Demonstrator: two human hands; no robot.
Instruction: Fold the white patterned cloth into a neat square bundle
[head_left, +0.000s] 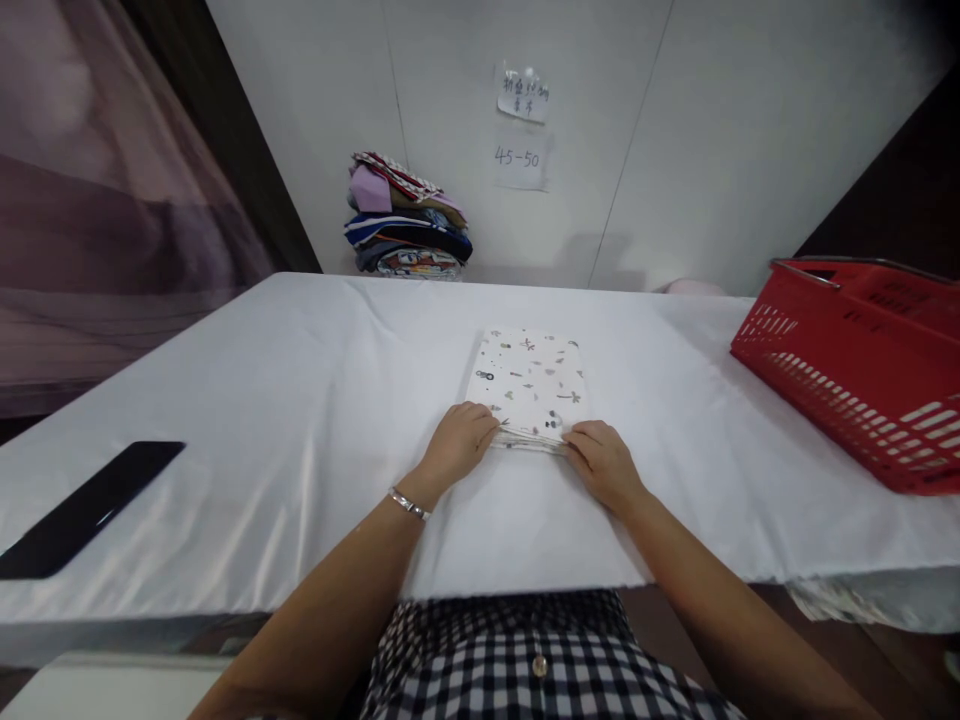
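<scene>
**Both hands on a folded cloth**

A folded cloth [531, 385], white with small printed figures, lies flat mid-desk [300, 400]. The left hand [459, 440] and right hand [600, 462] each pinch its near edge, fingers closed on the layers. It looks light, soft and limp, likely to sag or unfold unless held at both corners or supported from beneath.

A paper note [519, 160] on the wall reads "45-50"; the note above it is illegible. A red basket [855, 380] stands to the right.
</scene>
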